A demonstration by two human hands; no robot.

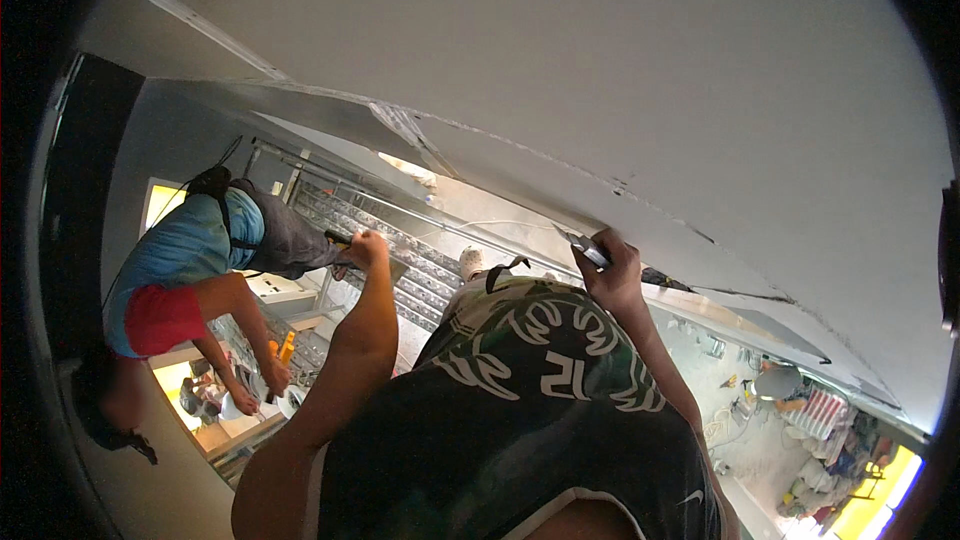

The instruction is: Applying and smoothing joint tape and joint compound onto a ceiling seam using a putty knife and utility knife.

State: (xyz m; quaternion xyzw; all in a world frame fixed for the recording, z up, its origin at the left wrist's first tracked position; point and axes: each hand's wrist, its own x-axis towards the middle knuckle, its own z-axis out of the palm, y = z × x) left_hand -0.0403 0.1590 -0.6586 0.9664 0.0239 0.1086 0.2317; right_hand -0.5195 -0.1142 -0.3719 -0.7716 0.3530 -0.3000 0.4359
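My left hand [368,251] is closed around the dark and yellow handle [340,237] of what looks like a putty knife; a flat edge shows below the fist. It is held out in front of me, apart from the wall panels. My right hand [617,275] grips a knife with a thin metal blade and silvery handle [594,254]. Its blade points up and left, close to the lower edge of the pale wall panel [650,70]. A rough seam [520,148] with white filler patches [405,127] runs along the panels.
A metal scaffold deck [415,300] with rails lies below. Left of me a person in a blue shirt with red sleeves [190,250] bends over, both hands low near an orange bottle-like thing [287,347]. Tools, a round pan [778,384] and piled bags [830,470] sit on the floor at right.
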